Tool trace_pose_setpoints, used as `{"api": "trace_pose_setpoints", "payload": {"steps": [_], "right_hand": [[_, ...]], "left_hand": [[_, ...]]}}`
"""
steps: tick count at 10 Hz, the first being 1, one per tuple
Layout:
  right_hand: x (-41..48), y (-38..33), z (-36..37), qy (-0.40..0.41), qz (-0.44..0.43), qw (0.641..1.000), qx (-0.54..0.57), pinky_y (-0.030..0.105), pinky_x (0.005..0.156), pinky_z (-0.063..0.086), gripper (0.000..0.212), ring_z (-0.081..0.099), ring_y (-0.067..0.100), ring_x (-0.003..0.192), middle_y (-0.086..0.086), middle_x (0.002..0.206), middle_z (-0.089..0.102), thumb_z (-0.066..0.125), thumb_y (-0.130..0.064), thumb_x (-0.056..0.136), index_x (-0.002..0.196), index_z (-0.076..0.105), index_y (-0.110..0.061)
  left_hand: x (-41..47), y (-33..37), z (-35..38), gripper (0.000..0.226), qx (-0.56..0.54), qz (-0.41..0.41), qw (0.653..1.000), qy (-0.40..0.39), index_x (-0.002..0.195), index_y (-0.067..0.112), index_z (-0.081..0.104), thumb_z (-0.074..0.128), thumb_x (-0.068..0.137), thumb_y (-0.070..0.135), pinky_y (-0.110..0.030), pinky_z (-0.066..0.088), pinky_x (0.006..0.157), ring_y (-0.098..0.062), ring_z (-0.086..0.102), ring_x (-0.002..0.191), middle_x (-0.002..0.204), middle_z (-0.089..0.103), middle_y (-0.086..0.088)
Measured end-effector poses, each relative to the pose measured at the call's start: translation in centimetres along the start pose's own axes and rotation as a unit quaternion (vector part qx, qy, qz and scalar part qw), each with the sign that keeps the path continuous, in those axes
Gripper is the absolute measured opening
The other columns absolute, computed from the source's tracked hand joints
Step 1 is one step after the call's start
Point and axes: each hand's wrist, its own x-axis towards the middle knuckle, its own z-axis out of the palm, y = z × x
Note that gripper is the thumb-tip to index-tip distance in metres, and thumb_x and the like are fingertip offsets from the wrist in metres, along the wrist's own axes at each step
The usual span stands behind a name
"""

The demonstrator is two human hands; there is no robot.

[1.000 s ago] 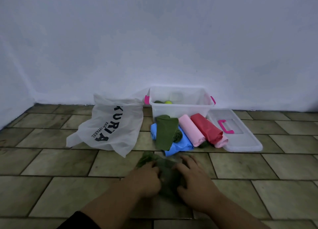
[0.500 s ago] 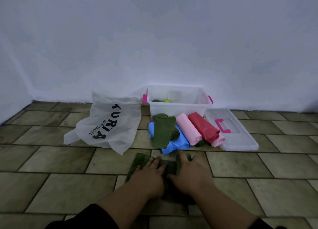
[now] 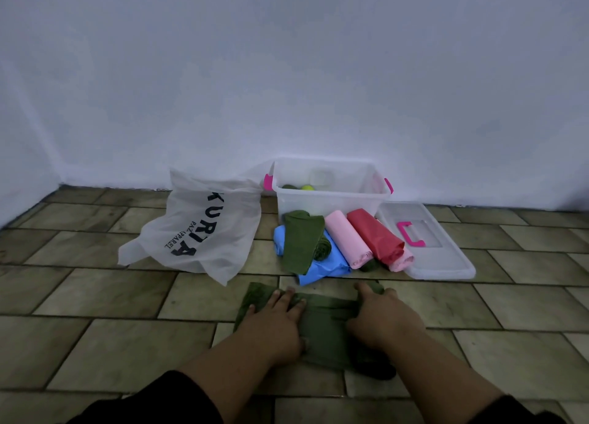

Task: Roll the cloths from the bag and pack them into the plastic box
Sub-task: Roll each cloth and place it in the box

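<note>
Both grips lie released: left hand [image 3: 276, 323] and right hand [image 3: 381, 318] press straight-fingered on the green cloth [image 3: 325, 329], spread on the near floor [image 3: 95, 296]. Smoothing before rolling seems the step; next the near edge needs curling tightly toward the far plastic box [image 3: 331, 200].

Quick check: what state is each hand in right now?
Left hand: open, fingers straight, pressing the green cloth.
Right hand: open, pressing the same cloth.
</note>
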Motion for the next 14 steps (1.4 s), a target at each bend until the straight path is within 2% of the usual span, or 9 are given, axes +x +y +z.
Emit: {"api": "trace_pose_setpoints", "payload": {"steps": [1,4,7,8,9,10,11,13,14], "right_hand": [[-0.4,0.4,0.5,0.005,-0.005,1.000,-0.024,0.038,0.089,0.047,0.085,0.051,0.029,0.118,0.013,0.142,0.029,0.058,-0.046,0.079,0.148,0.008,-0.042],[-0.2,2.1,-0.1,-0.005,0.009,1.000,-0.006,0.033,0.088,0.048,0.093,0.053,0.023,0.114,0.014,0.139,0.035,0.064,-0.028,0.079,0.148,0.003,-0.042],[-0.2,1.9,0.6,0.001,-0.008,0.999,-0.034,0.034,0.090,0.051,0.087,0.053,0.023,0.114,0.017,0.142,0.030,0.061,-0.030,0.084,0.149,0.005,-0.039],[-0.6,1.8,0.3,0.005,-0.037,0.999,-0.035,0.033,0.089,0.050,0.088,0.054,0.022,0.113,0.017,0.142,0.033,0.059,-0.032,0.084,0.149,0.000,-0.041],[-1.1,2.6,0.0,0.007,-0.097,0.993,-0.061,0.038,0.097,0.045,0.085,0.045,0.028,0.127,0.015,0.155,0.016,0.056,-0.050,0.083,0.146,-0.001,-0.048],[-1.4,4.4,-0.8,0.007,-0.220,0.974,-0.058,0.039,0.113,0.027,0.067,0.013,0.025,0.145,0.000,0.160,-0.003,0.048,-0.039,0.086,0.142,0.014,-0.052],[-1.3,6.0,-1.4,0.014,-0.321,0.936,-0.142,0.039,0.117,0.019,0.061,0.000,0.021,0.146,-0.011,0.157,0.009,0.047,-0.019,0.082,0.135,0.033,-0.046],[-0.6,5.9,-2.0,-0.015,-0.376,0.897,-0.232,0.055,0.115,0.008,0.060,-0.003,0.020,0.145,-0.017,0.149,0.025,0.054,-0.017,0.079,0.130,0.040,-0.044],[-0.2,5.2,-2.8,-0.047,-0.386,0.881,-0.269,0.058,0.113,0.001,0.061,-0.001,0.022,0.145,-0.014,0.147,0.029,0.055,-0.013,0.078,0.129,0.041,-0.045]], "left_hand": [[0.0,0.1,-0.2,0.078,0.002,0.000,1.000,-0.007,0.150,0.034,0.000,0.045,0.089,0.053,-0.056,0.005,0.114,-0.017,-0.011,0.146,0.158,-0.017,0.007],[0.0,0.0,-0.4,0.080,0.001,0.003,1.000,-0.012,0.151,0.033,-0.001,0.046,0.090,0.054,-0.055,0.005,0.114,-0.017,-0.011,0.146,0.158,-0.018,0.007],[0.0,-0.1,-0.3,0.080,-0.006,0.004,1.000,-0.012,0.151,0.034,-0.001,0.047,0.089,0.054,-0.056,0.004,0.115,-0.015,-0.012,0.146,0.158,-0.018,0.008],[0.1,-0.2,-0.3,0.081,-0.006,0.007,1.000,-0.011,0.150,0.034,-0.001,0.047,0.089,0.054,-0.056,0.005,0.115,-0.016,-0.011,0.146,0.158,-0.018,0.008],[0.2,-0.8,-0.5,0.080,-0.002,0.010,1.000,-0.012,0.150,0.035,-0.001,0.047,0.089,0.053,-0.055,0.004,0.115,-0.016,-0.011,0.146,0.158,-0.017,0.008],[0.2,-1.6,-0.9,0.079,0.008,0.016,1.000,-0.016,0.150,0.035,-0.001,0.047,0.090,0.052,-0.055,0.004,0.114,-0.015,-0.011,0.146,0.158,-0.016,0.009],[0.4,-2.0,-1.3,0.080,0.014,0.020,0.999,-0.023,0.150,0.035,-0.001,0.048,0.089,0.052,-0.056,0.004,0.115,-0.014,-0.011,0.146,0.158,-0.016,0.010],[0.7,-2.3,-1.8,0.080,0.027,0.024,0.999,-0.032,0.150,0.035,-0.002,0.048,0.090,0.051,-0.056,0.005,0.114,-0.016,-0.010,0.146,0.158,-0.017,0.010],[0.9,-2.3,-2.2,0.081,0.040,0.023,0.998,-0.041,0.150,0.036,-0.002,0.050,0.090,0.051,-0.056,0.006,0.114,-0.017,-0.010,0.146,0.158,-0.018,0.009]]}}
